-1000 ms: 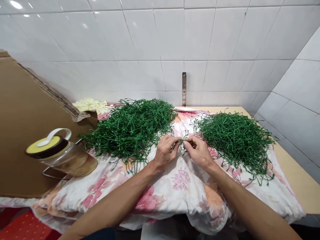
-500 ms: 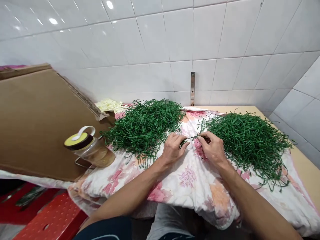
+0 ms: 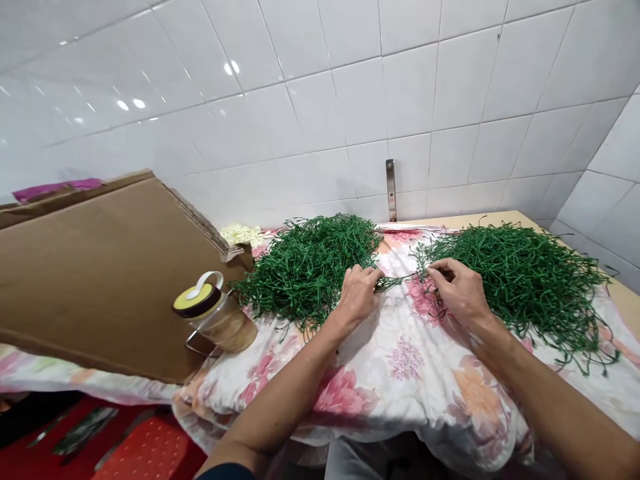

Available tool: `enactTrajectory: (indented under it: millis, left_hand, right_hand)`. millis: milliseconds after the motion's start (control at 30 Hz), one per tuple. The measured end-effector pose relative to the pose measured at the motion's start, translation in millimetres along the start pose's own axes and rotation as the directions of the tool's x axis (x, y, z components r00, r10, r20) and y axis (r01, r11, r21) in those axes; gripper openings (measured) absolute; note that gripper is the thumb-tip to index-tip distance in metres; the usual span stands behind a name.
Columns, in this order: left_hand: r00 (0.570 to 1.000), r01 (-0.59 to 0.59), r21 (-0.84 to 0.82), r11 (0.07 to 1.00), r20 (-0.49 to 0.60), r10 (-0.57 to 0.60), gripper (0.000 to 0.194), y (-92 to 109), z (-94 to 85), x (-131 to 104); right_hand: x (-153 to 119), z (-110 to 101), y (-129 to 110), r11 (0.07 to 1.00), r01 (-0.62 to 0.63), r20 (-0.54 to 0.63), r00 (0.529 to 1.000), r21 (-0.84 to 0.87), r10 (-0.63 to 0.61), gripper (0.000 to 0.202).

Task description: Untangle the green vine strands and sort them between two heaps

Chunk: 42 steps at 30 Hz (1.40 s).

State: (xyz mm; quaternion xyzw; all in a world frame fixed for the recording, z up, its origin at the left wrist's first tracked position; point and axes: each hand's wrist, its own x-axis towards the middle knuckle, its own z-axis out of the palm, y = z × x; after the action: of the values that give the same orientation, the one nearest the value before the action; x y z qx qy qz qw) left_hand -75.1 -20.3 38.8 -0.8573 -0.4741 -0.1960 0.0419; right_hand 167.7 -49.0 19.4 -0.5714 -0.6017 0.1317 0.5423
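Note:
Between two heaps of thin green stems, my left hand (image 3: pixel 360 292) is closed on a small bunch of green stems (image 3: pixel 391 283), whose ends stick out to the right. My right hand (image 3: pixel 460 288), its thumb and forefinger pinched, is at the tip of one green stem stretching over from that bunch. The left heap (image 3: pixel 315 263) lies just behind my left hand. The right heap (image 3: pixel 520 280), with curled stems and small bud-like tips, spreads beside my right hand. Underneath is a white cloth (image 3: pixel 370 360) with pink and orange flowers.
A jar (image 3: pixel 225 323) with a yellow-and-dark lid and pale brown contents stands at left, against a large cardboard box (image 3: pixel 100 280). Pale yellow pieces (image 3: pixel 243 235) lie behind the left heap. A metal bracket (image 3: pixel 391 190) is on the tiled wall. A red stool (image 3: pixel 150 450) is below left.
My hands have moved apart, the right one shifting rightward with the stem tip. More of the bunch now shows beyond my left fingers. The whole view has swung leftward and tilted.

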Motion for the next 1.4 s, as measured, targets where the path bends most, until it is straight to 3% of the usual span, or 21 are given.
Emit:
enactTrajectory:
  millis: [133,233,367,467,600,700,800,933,1067,1133,1233,1400]
  left_hand:
    - [0.998,-0.015,-0.218,0.976,0.06,0.029,0.015,3,-15.4,4]
    - [0.999,0.006,-0.436,0.9,0.043,0.014,0.019,5,-24.9,10]
    - [0.986,0.141,-0.719,0.681,0.04,-0.162,0.023,3,-25.3,22]
    - [0.958,0.2,-0.799,0.567,0.038,-0.284,0.028,-2,-17.9,29]
    - [0.968,0.244,-0.705,0.666,0.133,-0.214,0.03,-8,-8.4,25]
    - [0.974,0.223,-0.66,0.717,0.185,-0.133,0.029,-13,-8.1,19]
    - [0.972,0.229,-0.719,0.656,0.203,-0.118,0.032,-19,-13.1,17]
    - [0.981,0.168,-0.729,0.664,0.188,-0.042,0.033,-20,-16.7,17]
    - [0.987,0.076,-0.764,0.641,0.151,0.062,0.053,-7,-5.9,11]
    - [0.99,0.066,-0.755,0.652,0.133,0.053,0.046,0,1.5,8]
    - [0.991,0.105,-0.677,0.729,0.13,-0.023,0.02,4,7.0,7]
    - [0.988,0.141,-0.627,0.766,0.043,-0.147,0.019,-11,-2.0,12]
  right_hand:
    - [1,-3,1,0.998,-0.037,-0.012,0.999,-0.045,0.036,0.021]
    - [-2,0,0,0.997,-0.034,0.059,0.998,-0.066,0.038,0.024]
    - [-11,6,-6,0.999,0.01,0.174,0.985,-0.044,-0.002,0.027]
    - [-11,2,-12,0.998,0.059,0.119,0.991,-0.033,-0.055,0.029]
    - [2,-14,-20,0.983,0.124,-0.097,0.986,-0.132,-0.138,0.027]
    - [14,-24,-20,0.976,0.125,-0.188,0.969,-0.178,-0.158,0.025]
    - [20,-24,-19,0.995,0.059,-0.147,0.987,-0.086,-0.072,0.027]
    - [22,-7,-23,0.99,-0.025,0.04,0.999,0.141,0.019,0.033]
    - [29,20,-48,0.918,-0.15,0.19,0.978,0.368,0.084,0.036]
    - [36,30,-68,0.845,-0.234,0.238,0.962,0.481,0.132,0.036]
    - [48,35,-98,0.769,-0.243,0.231,0.965,0.592,0.127,0.036]
    - [72,13,-119,0.784,0.001,0.015,1.0,0.621,-0.013,0.031]
